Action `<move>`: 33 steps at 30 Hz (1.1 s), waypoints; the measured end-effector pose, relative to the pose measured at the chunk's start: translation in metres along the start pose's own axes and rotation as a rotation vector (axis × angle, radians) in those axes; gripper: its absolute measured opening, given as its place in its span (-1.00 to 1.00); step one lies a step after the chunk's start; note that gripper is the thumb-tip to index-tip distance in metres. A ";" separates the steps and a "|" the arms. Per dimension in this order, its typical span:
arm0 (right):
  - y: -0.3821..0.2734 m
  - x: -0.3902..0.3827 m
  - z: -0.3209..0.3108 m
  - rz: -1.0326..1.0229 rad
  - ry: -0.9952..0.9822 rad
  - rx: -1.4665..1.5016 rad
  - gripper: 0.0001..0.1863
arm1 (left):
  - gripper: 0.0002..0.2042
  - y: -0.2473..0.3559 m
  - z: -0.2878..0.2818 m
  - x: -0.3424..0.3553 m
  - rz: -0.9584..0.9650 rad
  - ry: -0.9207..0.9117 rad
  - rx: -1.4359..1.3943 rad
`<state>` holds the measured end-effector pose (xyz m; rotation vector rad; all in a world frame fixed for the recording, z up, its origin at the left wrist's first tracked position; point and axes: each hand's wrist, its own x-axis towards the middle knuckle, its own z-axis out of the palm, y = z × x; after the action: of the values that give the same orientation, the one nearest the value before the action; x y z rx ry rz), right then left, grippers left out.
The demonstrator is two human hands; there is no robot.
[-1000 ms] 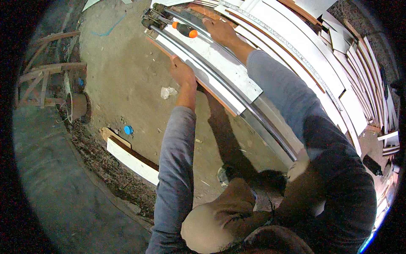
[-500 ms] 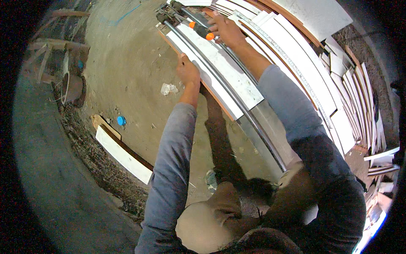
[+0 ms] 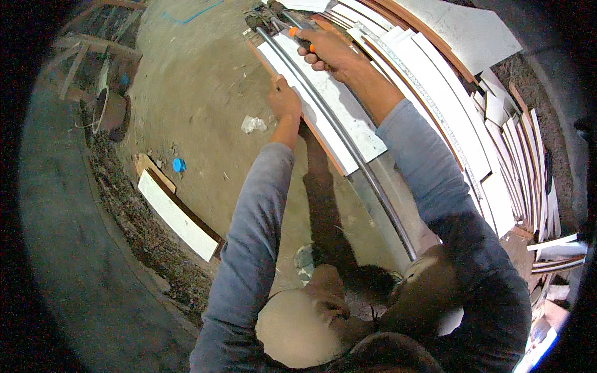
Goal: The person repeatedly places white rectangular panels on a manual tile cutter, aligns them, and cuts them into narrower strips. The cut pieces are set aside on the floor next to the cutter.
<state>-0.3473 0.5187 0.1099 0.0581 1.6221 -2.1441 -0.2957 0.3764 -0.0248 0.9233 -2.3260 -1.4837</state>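
A dark grey strip of ground [image 3: 62, 242] borders the far left of a dim work area, where a wooden frame [image 3: 93, 45] stands near a bucket [image 3: 115, 113]. Along a band of rough dirt [image 3: 146, 255] lies a white strip [image 3: 179, 214] with a brown edge, a blue cap [image 3: 179, 165] near its upper end. A scrap of crumpled clear plastic [image 3: 253, 124] sits on the dusty brown floor [image 3: 199, 81]. At centre, the worker's left hand [image 3: 285, 99] is folded against the brown edge of a white-faced board [image 3: 362, 133]; its fingertips are hidden, so whether it pinches cannot be told. The board lies low over the floor, beneath the metal rails [image 3: 380, 191] of a long tool. Near the tool's upper end, the right hand [image 3: 329, 55] is wrapped around a black-and-orange handle [image 3: 301, 40]. To the right, long white strips [image 3: 454, 99] lie stacked in layers below a broad white sheet [image 3: 469, 34]. Farther right, narrower pieces [image 3: 519, 165] lean close together, and bright light shows at the lower edge.
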 end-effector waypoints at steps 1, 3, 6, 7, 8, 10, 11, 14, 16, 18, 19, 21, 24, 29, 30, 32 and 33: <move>-0.001 0.001 0.003 0.010 0.043 0.014 -0.65 | -0.50 0.001 0.000 -0.001 0.054 0.026 -0.007; -0.004 -0.001 0.007 -0.021 0.055 0.001 -0.66 | -0.49 0.001 -0.002 -0.001 0.079 0.030 0.015; -0.008 -0.005 0.009 -0.008 0.078 -0.023 -0.67 | -0.52 -0.013 -0.012 0.006 0.093 0.052 0.073; -0.007 -0.007 0.009 0.003 0.091 -0.031 -0.67 | -0.52 -0.022 -0.018 0.011 0.135 0.082 0.075; -0.008 -0.006 0.010 0.027 0.093 -0.010 -0.67 | -0.53 -0.034 -0.029 0.018 0.129 0.054 0.128; -0.006 -0.005 0.011 -0.014 0.079 -0.018 -0.70 | -0.55 -0.055 -0.048 0.039 0.118 -0.013 0.222; -0.005 -0.004 0.011 -0.001 0.096 -0.039 -0.71 | -0.56 -0.066 -0.054 0.043 0.119 0.028 0.156; -0.003 0.002 0.010 0.016 0.042 -0.068 -0.76 | -0.64 -0.098 -0.077 0.045 -0.163 0.089 -0.081; -0.003 0.004 0.009 -0.028 0.013 -0.127 -0.77 | -0.68 -0.114 -0.092 0.040 -0.212 0.142 -0.174; -0.005 0.005 0.008 -0.027 -0.045 -0.107 -0.76 | -0.71 -0.123 -0.104 0.036 -0.288 0.169 -0.236; -0.007 0.005 0.007 -0.020 -0.045 -0.112 -0.77 | -0.73 -0.125 -0.110 0.034 -0.315 0.182 -0.256; -0.012 0.005 0.007 -0.043 -0.053 -0.136 -0.77 | -0.76 -0.128 -0.118 0.027 -0.324 0.187 -0.254; -0.020 0.001 0.007 -0.032 -0.062 -0.100 -0.79 | -0.76 -0.125 -0.130 0.015 -0.280 0.175 -0.172; -0.027 -0.022 0.001 0.037 -0.069 -0.151 -0.80 | -0.59 -0.101 -0.147 -0.009 -0.319 0.060 -0.077; -0.025 -0.033 -0.003 0.039 -0.074 -0.143 -0.80 | -0.56 -0.095 -0.147 -0.015 -0.291 0.075 -0.033; -0.024 -0.054 -0.008 0.059 -0.064 -0.154 -0.81 | -0.50 -0.086 -0.145 -0.023 -0.259 0.093 0.028; -0.022 -0.068 -0.012 0.026 -0.087 -0.177 -0.81 | -0.48 -0.083 -0.145 -0.026 -0.180 0.119 0.108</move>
<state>-0.2969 0.5561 0.1461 -0.0684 1.7428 -1.9475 -0.1706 0.2627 -0.0273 1.2440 -2.3070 -1.3357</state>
